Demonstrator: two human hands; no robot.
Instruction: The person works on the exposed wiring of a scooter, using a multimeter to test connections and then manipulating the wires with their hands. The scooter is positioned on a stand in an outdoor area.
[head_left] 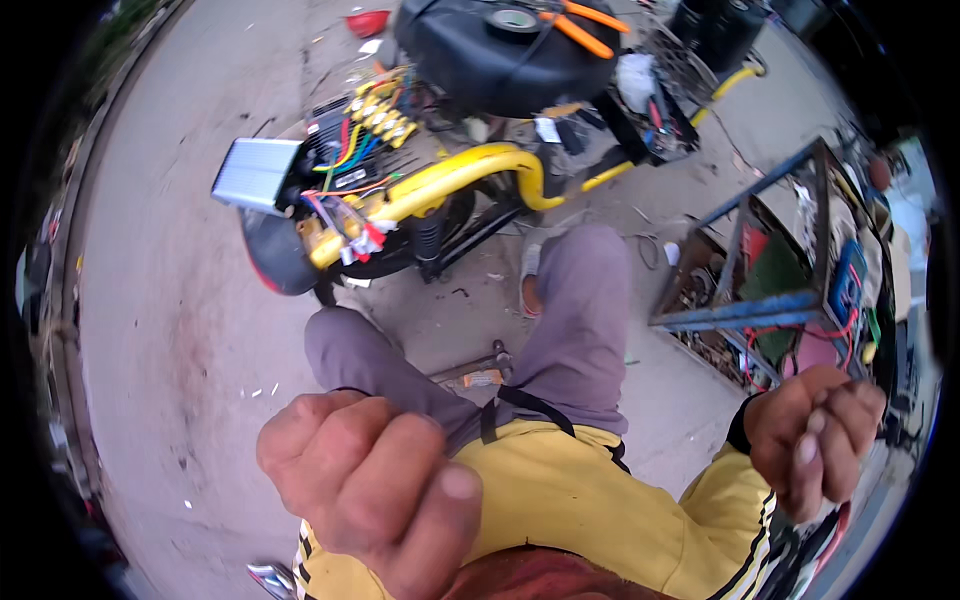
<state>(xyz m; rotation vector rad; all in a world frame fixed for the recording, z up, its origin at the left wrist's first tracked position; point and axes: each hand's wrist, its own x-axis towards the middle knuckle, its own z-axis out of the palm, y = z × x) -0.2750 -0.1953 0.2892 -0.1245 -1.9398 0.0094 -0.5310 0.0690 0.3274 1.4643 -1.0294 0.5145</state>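
My left hand [365,480] is closed in a fist in the lower left, raised near the camera. My right hand [815,440] is closed too, at the lower right, its fingertips pressed together. Whatever either hand may hold is hidden. Neither touches the yellow-framed vehicle [470,170] in front of my knees. On its left end are a silver finned box [255,175], a row of yellow terminal connectors [382,112] and loose coloured wires [350,220]. Across its black seat [450,60] lie a tape roll [512,22] and orange-handled pliers [582,30].
To the right stands a blue metal frame [740,315] with scrap parts, and a blue meter-like device [848,280] with red leads. A tool with a dark metal head [500,352] lies on the ground between my legs. A red bowl [367,23] sits beyond the vehicle.
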